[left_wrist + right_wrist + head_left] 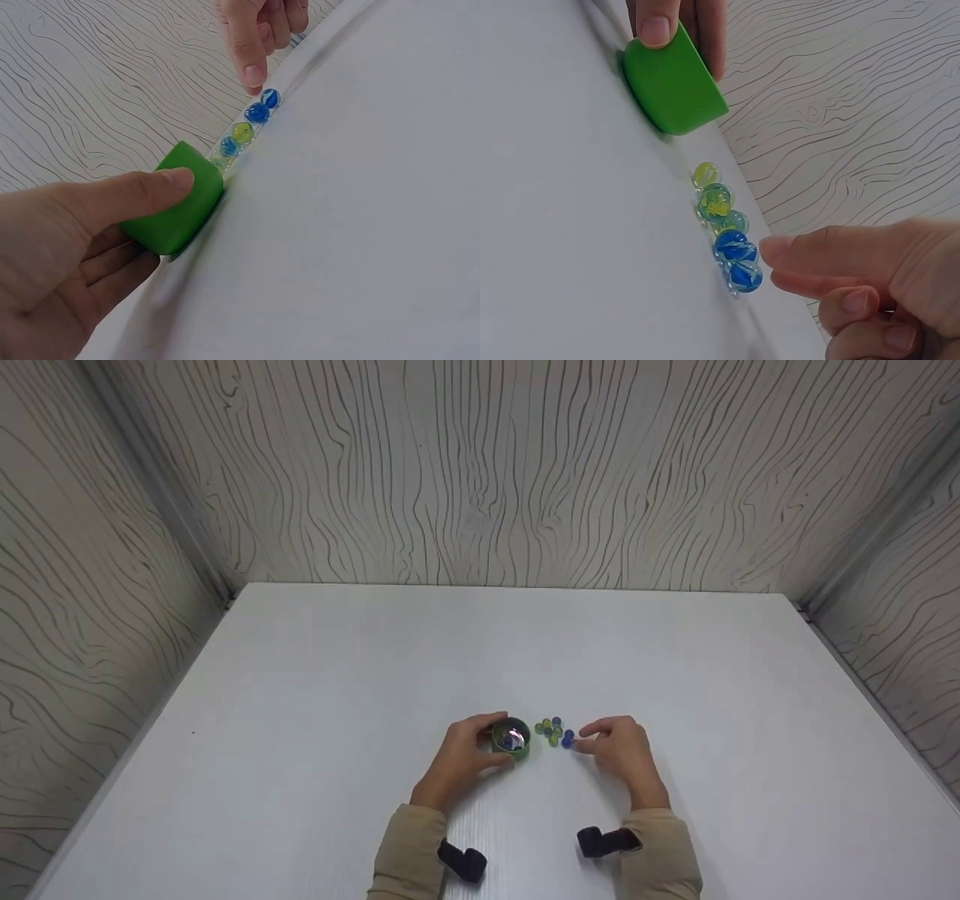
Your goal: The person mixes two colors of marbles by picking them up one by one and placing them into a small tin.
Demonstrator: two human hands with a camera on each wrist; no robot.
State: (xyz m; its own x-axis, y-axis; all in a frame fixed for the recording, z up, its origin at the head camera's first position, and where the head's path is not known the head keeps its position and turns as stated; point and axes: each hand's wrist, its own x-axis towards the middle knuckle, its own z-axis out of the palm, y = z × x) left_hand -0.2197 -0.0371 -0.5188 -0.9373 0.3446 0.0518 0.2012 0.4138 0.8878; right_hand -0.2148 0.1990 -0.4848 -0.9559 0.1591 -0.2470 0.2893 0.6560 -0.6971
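My left hand [459, 754] grips a small green cup [180, 202], thumb on the near side and fingers behind. Seen from above, the cup [511, 739] has a shiny inside with dark blue round shapes that look like marbles. Just right of it, several glass marbles [553, 731] lie clustered on the table, some yellow-green, some blue. My right hand [619, 746] is at the cluster's right end. Its thumb and forefinger point at the blue marbles [739, 262], with a gap between the tips. The other fingers [870, 322] are bent; nothing shows in their grasp.
The white table [337, 660] stretches out around both hands. Wood-grain patterned panels [480, 472] stand behind it and on both sides. Black straps [607, 841] stick out from both beige sleeves [660, 847].
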